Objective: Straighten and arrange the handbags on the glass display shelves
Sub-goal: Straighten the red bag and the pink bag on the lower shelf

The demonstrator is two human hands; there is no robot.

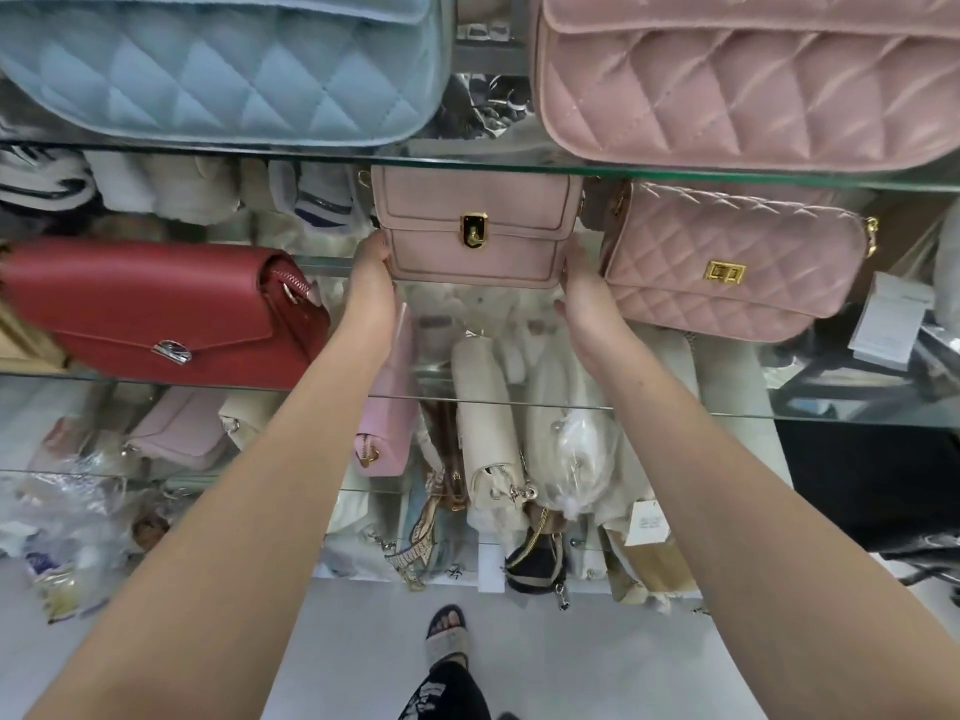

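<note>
A small pale pink handbag [475, 228] with a gold clasp stands upright on the middle glass shelf [852, 407]. My left hand [370, 291] presses against its left side and my right hand [584, 309] against its right side, so both hands grip it. A red flap bag [150, 309] lies to its left. A pink quilted bag [727, 262] with a gold lock leans to its right, close to my right hand. On the upper glass shelf [483, 163] stand a blue quilted bag [218, 65] and a large pink quilted bag [748, 75].
Lower shelves hold a bright pink purse [382, 439], cream bags [488, 433], a small black bag [535, 563] and plastic-wrapped items [67, 522]. White paper tags [888, 319] hang at the right. My sandalled foot [447, 636] stands on the pale floor below.
</note>
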